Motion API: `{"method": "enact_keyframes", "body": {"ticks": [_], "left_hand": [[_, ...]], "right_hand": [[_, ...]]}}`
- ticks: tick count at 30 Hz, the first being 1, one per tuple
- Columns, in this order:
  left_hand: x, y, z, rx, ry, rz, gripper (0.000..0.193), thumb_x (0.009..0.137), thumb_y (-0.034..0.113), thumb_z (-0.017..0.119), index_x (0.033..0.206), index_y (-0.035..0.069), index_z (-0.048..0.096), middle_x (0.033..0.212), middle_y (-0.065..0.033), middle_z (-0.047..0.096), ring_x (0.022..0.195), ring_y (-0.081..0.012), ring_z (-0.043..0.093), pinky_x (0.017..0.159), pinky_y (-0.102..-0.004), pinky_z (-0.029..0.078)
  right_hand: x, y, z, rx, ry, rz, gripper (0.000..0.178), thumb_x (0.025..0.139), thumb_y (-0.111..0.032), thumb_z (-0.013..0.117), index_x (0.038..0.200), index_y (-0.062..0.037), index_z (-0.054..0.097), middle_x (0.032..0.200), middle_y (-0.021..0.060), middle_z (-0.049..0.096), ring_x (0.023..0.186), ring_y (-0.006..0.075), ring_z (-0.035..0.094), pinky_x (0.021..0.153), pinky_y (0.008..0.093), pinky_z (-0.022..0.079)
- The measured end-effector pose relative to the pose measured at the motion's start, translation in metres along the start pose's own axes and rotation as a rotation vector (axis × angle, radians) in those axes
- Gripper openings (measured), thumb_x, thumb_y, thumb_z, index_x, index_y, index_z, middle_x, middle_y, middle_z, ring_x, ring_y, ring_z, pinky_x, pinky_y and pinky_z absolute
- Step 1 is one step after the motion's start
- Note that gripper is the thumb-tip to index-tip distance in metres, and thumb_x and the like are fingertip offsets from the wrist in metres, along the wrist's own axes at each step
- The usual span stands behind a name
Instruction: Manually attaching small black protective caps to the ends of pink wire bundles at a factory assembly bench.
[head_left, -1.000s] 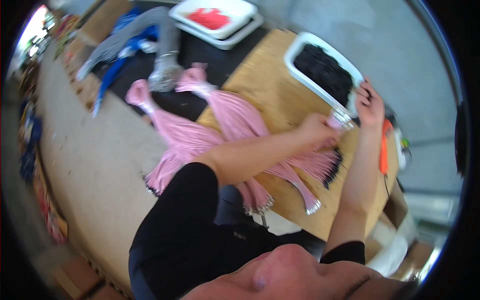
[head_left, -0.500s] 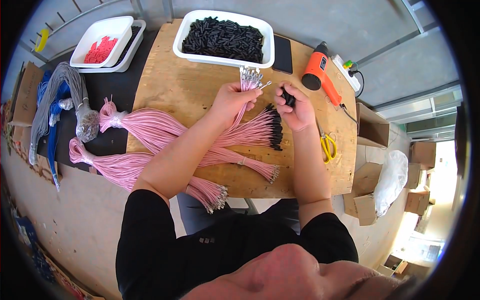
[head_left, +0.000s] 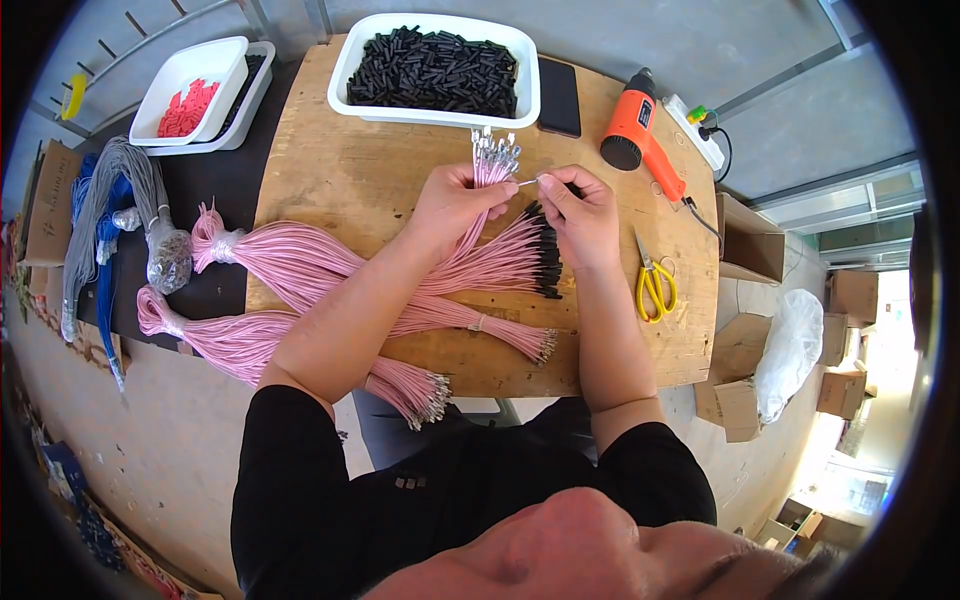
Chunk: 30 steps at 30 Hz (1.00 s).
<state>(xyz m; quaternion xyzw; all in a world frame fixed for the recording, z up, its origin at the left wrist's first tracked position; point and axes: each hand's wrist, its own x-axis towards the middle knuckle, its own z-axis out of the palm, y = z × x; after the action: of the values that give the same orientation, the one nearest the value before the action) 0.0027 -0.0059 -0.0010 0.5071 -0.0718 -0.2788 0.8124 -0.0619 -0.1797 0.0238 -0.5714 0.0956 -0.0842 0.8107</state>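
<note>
My left hand [head_left: 455,208] is closed round a bundle of pink wires whose silvery metal terminals [head_left: 492,150] stick up above the fingers. One wire end [head_left: 528,183] juts out sideways from its thumb and fingertip. My right hand [head_left: 583,222] meets that end with thumb and forefinger pinched together. Short black sleeves [head_left: 574,189] show partly inside its curled fingers; how many is hidden. Below the hands, pink wires with black sleeved ends [head_left: 545,255] fan out over the wooden table [head_left: 330,180]. More pink wire bundles [head_left: 300,262] lie to the left, some with bare metal ends.
A white tub [head_left: 335,95] of black sleeves stands at the back, beside a dark phone-like slab [head_left: 558,97]. An orange heat gun [head_left: 632,128], a power strip [head_left: 700,135] and yellow-handled scissors [head_left: 655,285] lie right. Far left are a tub of red pieces [head_left: 187,108] and grey cables [head_left: 130,165].
My right hand has turned and moved left, its fingertips now at the wire end beside my left hand. The black sleeves in it are less visible. My left hand keeps the bundle.
</note>
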Motion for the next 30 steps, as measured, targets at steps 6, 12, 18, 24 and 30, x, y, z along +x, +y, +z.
{"method": "enact_keyframes", "body": {"ticks": [6,12,18,24,30], "left_hand": [[0.001,-0.003,-0.002,0.055,-0.020,0.060,0.011,0.086,0.007,0.075,0.091,-0.002,0.071,0.078,-0.0035,0.067,0.065,-0.0078,0.058,0.059,-0.0228,0.046],[0.003,-0.002,-0.002,0.037,-0.009,0.012,0.010,0.086,0.007,0.074,0.090,-0.002,0.069,0.077,-0.0029,0.065,0.063,-0.0080,0.056,0.057,-0.0227,0.044],[0.005,-0.003,-0.003,-0.047,0.018,-0.053,0.010,0.087,0.007,0.074,0.087,-0.001,0.067,0.075,-0.0023,0.063,0.061,-0.0083,0.055,0.055,-0.0224,0.042],[0.006,-0.006,-0.006,-0.045,0.020,-0.050,0.011,0.086,0.008,0.074,0.087,-0.001,0.067,0.075,-0.0027,0.064,0.062,-0.0084,0.056,0.054,-0.0228,0.042],[0.006,-0.002,-0.007,-0.053,-0.003,-0.078,0.012,0.086,0.009,0.075,0.089,0.001,0.066,0.075,-0.0030,0.063,0.063,-0.0100,0.058,0.058,-0.0225,0.046]], "right_hand": [[-0.002,0.000,0.002,-0.031,-0.027,0.071,0.010,0.090,-0.002,0.070,0.098,0.0011,0.068,0.074,-0.0009,0.060,0.058,0.0034,0.046,0.049,0.0177,0.031],[0.003,-0.006,-0.007,0.215,-0.023,0.164,0.020,0.096,-0.010,0.062,0.109,0.0054,0.065,0.084,0.0039,0.059,0.063,0.0074,0.048,0.048,0.0184,0.033],[0.008,-0.005,-0.017,0.414,-0.115,0.220,0.024,0.097,-0.008,0.056,0.117,0.0043,0.061,0.094,0.0079,0.056,0.069,0.0105,0.049,0.048,0.0178,0.034],[0.012,0.005,-0.027,0.535,-0.103,0.266,0.020,0.094,-0.004,0.061,0.114,0.0005,0.063,0.091,0.0083,0.060,0.070,0.0104,0.050,0.049,0.0176,0.036],[0.007,0.008,-0.017,0.239,-0.054,0.101,0.016,0.092,0.000,0.063,0.108,0.0022,0.066,0.089,0.0091,0.065,0.068,0.0081,0.050,0.049,0.0163,0.034]]}}
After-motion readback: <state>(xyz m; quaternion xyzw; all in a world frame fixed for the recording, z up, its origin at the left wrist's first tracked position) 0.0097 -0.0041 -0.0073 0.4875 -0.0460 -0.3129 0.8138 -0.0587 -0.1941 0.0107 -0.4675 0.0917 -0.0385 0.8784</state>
